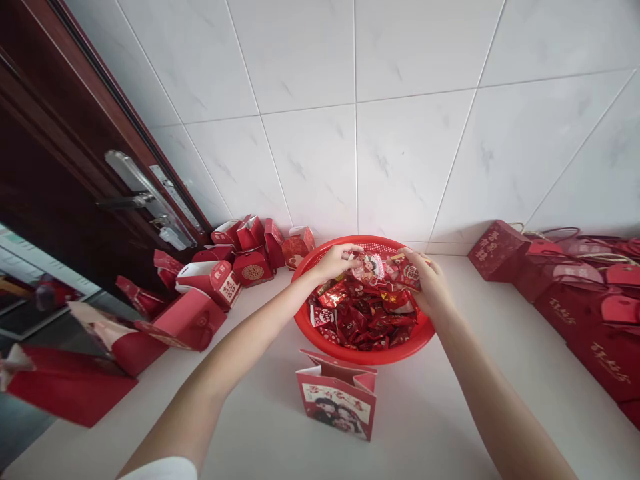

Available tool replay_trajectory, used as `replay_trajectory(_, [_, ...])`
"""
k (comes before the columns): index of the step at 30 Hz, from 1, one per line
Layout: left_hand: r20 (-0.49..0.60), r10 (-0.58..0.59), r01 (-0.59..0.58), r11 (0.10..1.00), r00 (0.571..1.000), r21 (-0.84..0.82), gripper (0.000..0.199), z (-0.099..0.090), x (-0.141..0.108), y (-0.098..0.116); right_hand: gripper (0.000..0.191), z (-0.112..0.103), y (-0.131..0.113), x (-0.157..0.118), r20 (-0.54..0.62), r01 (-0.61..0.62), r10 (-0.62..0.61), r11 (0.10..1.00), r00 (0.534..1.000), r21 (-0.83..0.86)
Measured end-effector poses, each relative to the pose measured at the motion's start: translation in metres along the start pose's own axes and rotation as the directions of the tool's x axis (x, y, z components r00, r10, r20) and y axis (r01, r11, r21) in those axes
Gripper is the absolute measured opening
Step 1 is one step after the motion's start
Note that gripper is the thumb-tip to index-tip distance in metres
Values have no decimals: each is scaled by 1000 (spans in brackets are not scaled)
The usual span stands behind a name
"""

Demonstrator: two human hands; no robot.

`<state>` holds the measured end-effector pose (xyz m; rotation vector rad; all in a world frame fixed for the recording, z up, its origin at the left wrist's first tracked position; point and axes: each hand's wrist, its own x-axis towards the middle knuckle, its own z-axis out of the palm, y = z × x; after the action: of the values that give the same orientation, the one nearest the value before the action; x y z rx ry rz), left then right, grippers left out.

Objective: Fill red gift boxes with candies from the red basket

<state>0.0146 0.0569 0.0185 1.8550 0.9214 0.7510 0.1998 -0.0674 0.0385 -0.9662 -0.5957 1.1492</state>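
A red plastic basket [367, 357] with perforated sides stands on the white surface, filled with wrapped candies [355, 313] in red packaging. Over its back part, my left hand [340, 261] has its fingers curled at the edge of a pink-and-red wrapped candy [371, 267]. On the basket's right side my right hand [426, 283] is closed around several red wrapped candies [409, 275]. Its palm faces inward, and the fingertips are partly hidden. In front of the basket a red paper gift box [337, 407] with a printed couple stands upright, its top unfolded.
Several red gift boxes [187, 317] stand to the left, many with open tops. Red gift bags with cord handles [565, 310] line the right side. A tiled wall [310, 167] rises behind, and a dark door with a metal handle [133, 200] is at the left.
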Motion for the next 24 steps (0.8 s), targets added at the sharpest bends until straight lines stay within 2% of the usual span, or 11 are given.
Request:
replay_trajectory(4, [-55, -54, 46, 989, 997, -137, 38, -4, 1, -9, 43, 0, 0, 0, -8, 2, -3, 1000, 1000, -5])
replay_trajectory(9, [-176, 62, -77, 994, 982, -76, 30, -4, 1, -11, 45, 1, -1, 0, -33, -7, 7, 1000, 999, -16])
replay_trajectory(12, [-187, 125, -133, 990, 974, -34, 27, -4, 1, -10, 43, 2, -2, -2, -47, -15, 14, 999, 999, -29])
replay_trajectory(18, [-183, 152, -159, 987, 971, -19, 24, -4, -3, -8, 42, 2, -2, -2, -32, -6, 4, 999, 999, -47])
replay_trajectory(21, [-132, 181, -188, 981, 975, -46, 31, -3, -4, -8, 40, 2, -2, -2, -39, -7, 4, 998, 999, -65])
replay_trajectory(24, [-170, 192, -200, 979, 967, -29, 48, -2, -6, -9, 38, 2, -3, -2, -37, -12, 9, 996, 999, -89])
